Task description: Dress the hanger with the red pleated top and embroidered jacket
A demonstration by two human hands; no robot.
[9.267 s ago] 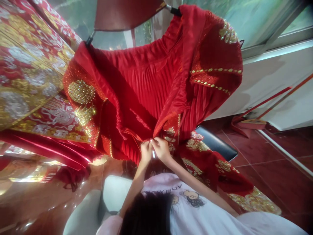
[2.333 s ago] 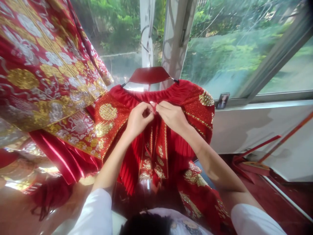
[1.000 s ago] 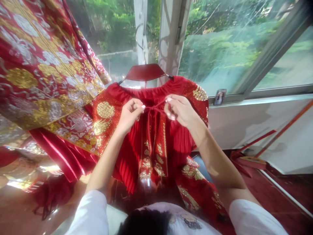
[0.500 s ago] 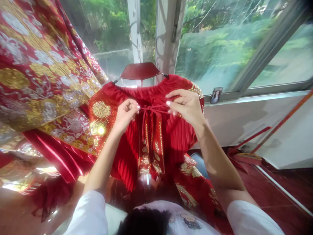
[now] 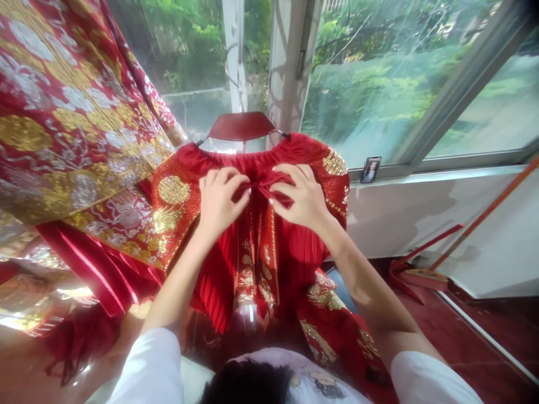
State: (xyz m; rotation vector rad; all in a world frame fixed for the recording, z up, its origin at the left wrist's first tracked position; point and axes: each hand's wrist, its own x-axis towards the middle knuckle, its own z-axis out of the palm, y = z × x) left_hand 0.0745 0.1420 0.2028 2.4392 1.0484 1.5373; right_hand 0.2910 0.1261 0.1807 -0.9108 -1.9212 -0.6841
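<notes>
1. The left hand (image 5: 219,199) has its fingers curled shut on the red tie (image 5: 257,185). The right hand (image 5: 301,196) pinches the tie's other end between thumb and bent fingers.
2. The tie lies on the waistband of the pleated red skirt (image 5: 252,247), at centre.
3. The skirt hangs from a hanger (image 5: 242,124) by the far window (image 5: 379,84), with a brocade garment (image 5: 63,123) to its left.

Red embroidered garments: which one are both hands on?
The pleated red skirt on the reddish hanger; left hand and right hand hold its waist tie. The gold-and-silver brocade garment, left, is untouched.

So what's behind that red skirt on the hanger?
Behind the red skirt is a window with greenery outside; the hanger shows above its waistband. What lies directly behind the cloth is covered.
</notes>
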